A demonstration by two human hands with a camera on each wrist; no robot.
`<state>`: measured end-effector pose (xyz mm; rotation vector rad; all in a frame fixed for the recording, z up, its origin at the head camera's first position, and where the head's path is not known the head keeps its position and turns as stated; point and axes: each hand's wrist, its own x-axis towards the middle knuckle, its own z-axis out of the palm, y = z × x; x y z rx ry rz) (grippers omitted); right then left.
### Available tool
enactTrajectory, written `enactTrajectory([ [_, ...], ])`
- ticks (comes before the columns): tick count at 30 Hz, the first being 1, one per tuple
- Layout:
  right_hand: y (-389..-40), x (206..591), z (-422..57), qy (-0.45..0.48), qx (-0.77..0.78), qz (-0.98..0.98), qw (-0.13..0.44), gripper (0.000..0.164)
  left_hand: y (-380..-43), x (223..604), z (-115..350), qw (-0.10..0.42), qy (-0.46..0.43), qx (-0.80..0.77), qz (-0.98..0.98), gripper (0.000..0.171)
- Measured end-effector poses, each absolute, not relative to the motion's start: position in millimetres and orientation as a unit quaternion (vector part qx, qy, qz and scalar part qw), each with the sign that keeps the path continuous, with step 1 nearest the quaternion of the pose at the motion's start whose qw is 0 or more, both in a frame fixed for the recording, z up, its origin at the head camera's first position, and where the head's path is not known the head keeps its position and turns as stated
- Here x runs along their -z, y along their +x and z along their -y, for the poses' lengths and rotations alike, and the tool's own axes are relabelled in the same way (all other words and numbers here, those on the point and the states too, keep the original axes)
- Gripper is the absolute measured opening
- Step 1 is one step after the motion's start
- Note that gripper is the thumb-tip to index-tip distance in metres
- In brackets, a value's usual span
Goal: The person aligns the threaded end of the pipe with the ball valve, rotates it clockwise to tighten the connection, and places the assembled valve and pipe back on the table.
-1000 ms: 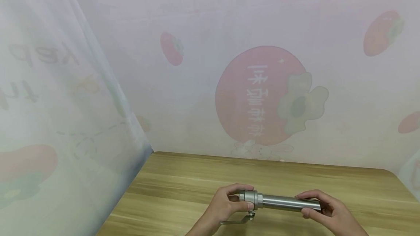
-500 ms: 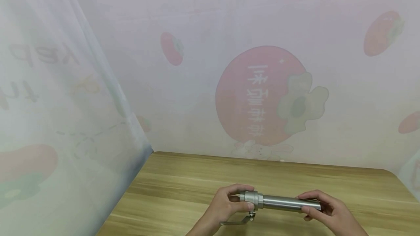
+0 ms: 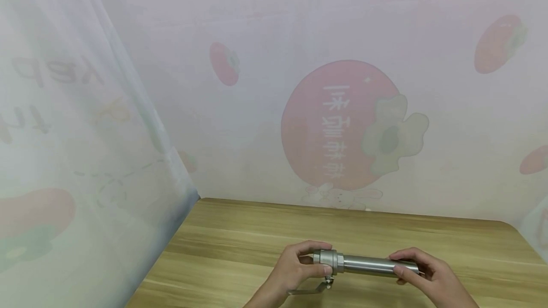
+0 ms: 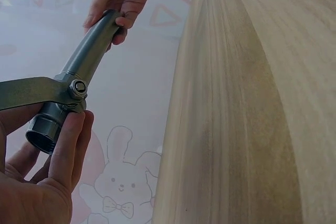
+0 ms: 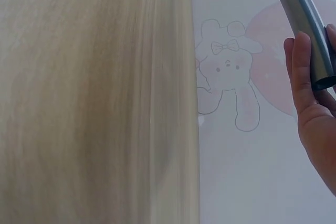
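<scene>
My left hand (image 3: 293,270) grips a metal ball valve (image 3: 328,260), thumb on the near side and fingers over the far side. The valve's flat lever handle (image 3: 309,291) points left, below that hand. A smooth steel pipe (image 3: 370,265) runs from the valve's hex end to the right. Around the pipe's far right end, my right hand (image 3: 432,274) holds it between thumb and fingers. In the left wrist view the open threaded end of the valve (image 4: 44,134) faces the left palm. The right wrist view shows the pipe's hollow end (image 5: 324,81) within the right hand's fingers.
Valve and pipe are held above a wood-grain table (image 3: 239,232). Behind the table hangs a pale curtain (image 3: 248,146) with printed fruit and rabbits. Another printed curtain (image 3: 85,146) hangs along the left side.
The right hand's fingers and thumb have shifted slightly around the pipe, with a fingertip now showing beneath it. The left hand and the valve stay almost still.
</scene>
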<state>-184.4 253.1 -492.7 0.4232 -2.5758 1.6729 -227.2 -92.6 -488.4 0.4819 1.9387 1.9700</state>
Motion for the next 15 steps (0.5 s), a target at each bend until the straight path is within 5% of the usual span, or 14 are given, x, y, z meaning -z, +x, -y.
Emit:
enactTrajectory([
  [15, -184.2, 497.0, -253.7, 0.198, -0.548, 0.81, 0.061, 0.037, -227.4, 488.1, 92.4, 0.17, 0.162, -0.694, -0.68, 0.043],
])
